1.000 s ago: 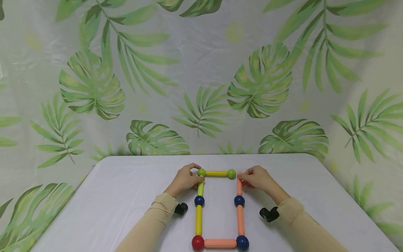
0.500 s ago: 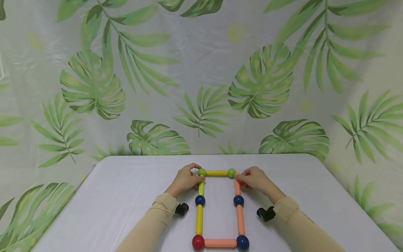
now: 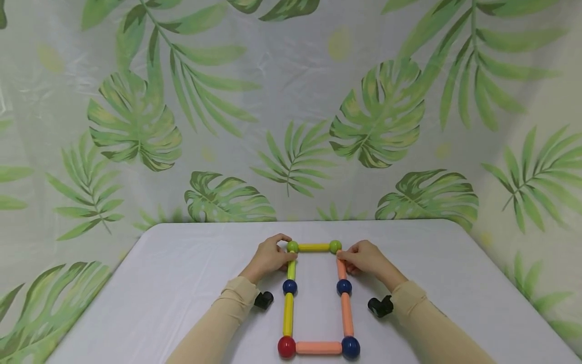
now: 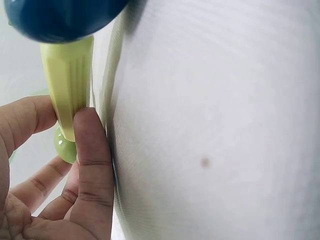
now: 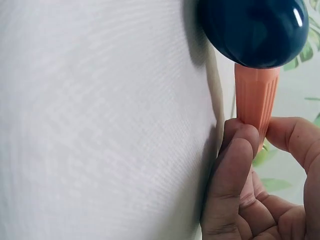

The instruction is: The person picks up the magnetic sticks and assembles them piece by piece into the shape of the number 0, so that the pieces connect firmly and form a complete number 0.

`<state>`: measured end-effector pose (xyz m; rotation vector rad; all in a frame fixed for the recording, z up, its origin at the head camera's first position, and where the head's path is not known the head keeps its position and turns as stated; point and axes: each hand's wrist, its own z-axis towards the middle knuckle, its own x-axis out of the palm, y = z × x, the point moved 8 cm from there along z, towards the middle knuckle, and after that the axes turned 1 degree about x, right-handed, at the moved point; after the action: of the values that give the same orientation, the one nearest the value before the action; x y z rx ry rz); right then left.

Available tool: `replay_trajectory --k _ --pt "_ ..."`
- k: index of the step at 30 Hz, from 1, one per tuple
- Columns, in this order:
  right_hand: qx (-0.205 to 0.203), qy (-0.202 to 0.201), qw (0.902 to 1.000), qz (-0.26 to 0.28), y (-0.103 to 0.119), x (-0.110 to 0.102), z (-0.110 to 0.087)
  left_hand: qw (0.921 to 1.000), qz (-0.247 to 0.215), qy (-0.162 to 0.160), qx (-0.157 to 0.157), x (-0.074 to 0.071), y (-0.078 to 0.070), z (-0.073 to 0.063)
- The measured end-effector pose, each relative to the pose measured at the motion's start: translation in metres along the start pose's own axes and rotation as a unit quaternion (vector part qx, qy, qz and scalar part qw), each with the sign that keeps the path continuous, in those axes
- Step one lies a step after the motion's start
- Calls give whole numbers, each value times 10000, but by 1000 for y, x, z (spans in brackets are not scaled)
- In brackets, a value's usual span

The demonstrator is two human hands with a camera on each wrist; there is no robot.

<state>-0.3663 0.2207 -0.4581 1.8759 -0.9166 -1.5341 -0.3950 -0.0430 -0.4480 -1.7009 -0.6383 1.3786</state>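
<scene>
Coloured rods and balls form an upright rectangle on the table. My left hand (image 3: 269, 258) pinches the yellow-green rod (image 4: 70, 82) between thumb and fingers, right by the far left green ball (image 3: 293, 246). On the other side my right hand (image 3: 364, 257) pinches a salmon rod (image 5: 255, 95) whose far end meets the right green ball (image 3: 335, 246). A yellow rod (image 3: 313, 247) joins the two green balls. Each held rod runs nearward to a blue ball, the left one (image 3: 289, 287) and the right one (image 3: 344, 287).
Nearer, a yellow rod (image 3: 288, 314) leads to a red ball (image 3: 286, 347), and a salmon rod (image 3: 347, 314) to a large blue ball (image 3: 350, 348). Another salmon rod (image 3: 319, 348) links these two. All lie on a white-covered table (image 3: 182, 283) before a leaf-print curtain (image 3: 291, 101).
My right hand has moved left, bringing the far end of its salmon rod against the right green ball. The nearby blue ball shifted slightly left. My left hand keeps its hold.
</scene>
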Motion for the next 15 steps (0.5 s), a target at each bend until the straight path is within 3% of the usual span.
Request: replay_trajectory --k 15 --pt "-31 -40 10000 20 0 1 1 10000 49 21 -45 2 -1 1"
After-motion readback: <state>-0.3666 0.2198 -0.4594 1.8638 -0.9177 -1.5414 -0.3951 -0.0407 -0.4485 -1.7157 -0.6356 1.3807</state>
